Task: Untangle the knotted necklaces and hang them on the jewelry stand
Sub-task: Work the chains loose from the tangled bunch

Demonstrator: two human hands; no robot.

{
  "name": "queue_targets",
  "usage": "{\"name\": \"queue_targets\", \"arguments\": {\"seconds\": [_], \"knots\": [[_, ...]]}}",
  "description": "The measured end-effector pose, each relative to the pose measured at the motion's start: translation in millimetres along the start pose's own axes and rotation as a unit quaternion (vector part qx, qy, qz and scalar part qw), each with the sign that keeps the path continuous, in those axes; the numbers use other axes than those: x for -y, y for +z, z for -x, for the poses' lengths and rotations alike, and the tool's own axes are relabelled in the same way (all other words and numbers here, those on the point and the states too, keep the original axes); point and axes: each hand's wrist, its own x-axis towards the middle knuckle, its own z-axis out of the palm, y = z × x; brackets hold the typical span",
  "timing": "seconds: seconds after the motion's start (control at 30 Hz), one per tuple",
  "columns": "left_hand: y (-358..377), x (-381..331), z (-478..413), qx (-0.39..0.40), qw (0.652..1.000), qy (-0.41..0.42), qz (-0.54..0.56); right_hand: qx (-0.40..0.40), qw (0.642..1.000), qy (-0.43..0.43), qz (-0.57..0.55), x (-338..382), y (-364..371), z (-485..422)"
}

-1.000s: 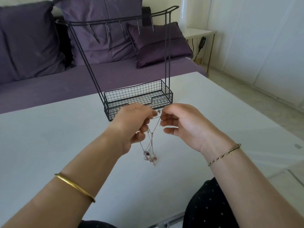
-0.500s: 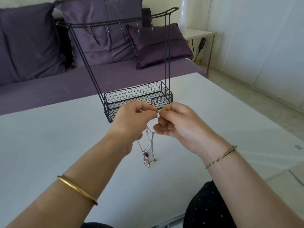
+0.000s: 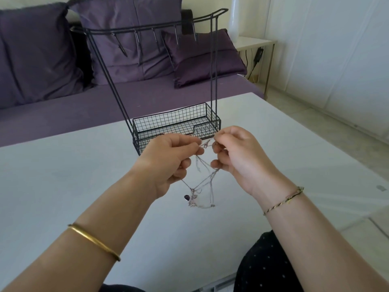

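A tangle of thin silver necklaces [image 3: 203, 184] hangs between my two hands above the white table [image 3: 63, 175]. A dark purple pendant [image 3: 186, 197] dangles at its lower left. My left hand [image 3: 170, 163] pinches the chain near the top, and my right hand [image 3: 237, 157] pinches it a short way to the right, with another strand caught at its lower fingers. The black wire jewelry stand [image 3: 176, 123] stands just behind my hands, its hooks [image 3: 155, 37] along the top bar bare.
A purple sofa [image 3: 84, 106] with several cushions runs behind the table. A small white side table [image 3: 254, 42] with a cable stands at the right by the white wall. The table's right edge drops to a pale floor [image 3: 315, 127].
My hands have drawn slightly apart, stretching a short length of chain between them. The hanging tangle has spread wider, with a strand now pulled toward my right hand.
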Motion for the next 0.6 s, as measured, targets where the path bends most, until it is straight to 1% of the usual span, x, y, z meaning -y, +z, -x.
{"name": "queue_targets", "arguments": {"seconds": [0.17,0.33,0.47,0.6], "knots": [[-3.8,1.7,-2.1,-0.005,1.000,-0.011,-0.024,-0.040,0.999,0.011,-0.017,-0.3,-3.8,-2.0],[-8.2,3.5,-6.0,-0.027,0.996,-0.013,-0.080,-0.064,0.998,0.004,0.012,-1.5,-8.5,-4.4],[-8.5,4.5,-4.5,-0.020,0.988,0.003,-0.156,-0.075,0.997,0.006,0.009,-0.2,-10.2,-4.4],[-5.7,5.0,-2.8,-0.018,0.987,0.018,-0.160,-0.071,0.997,0.010,-0.003,0.3,-9.8,-3.3]]}}
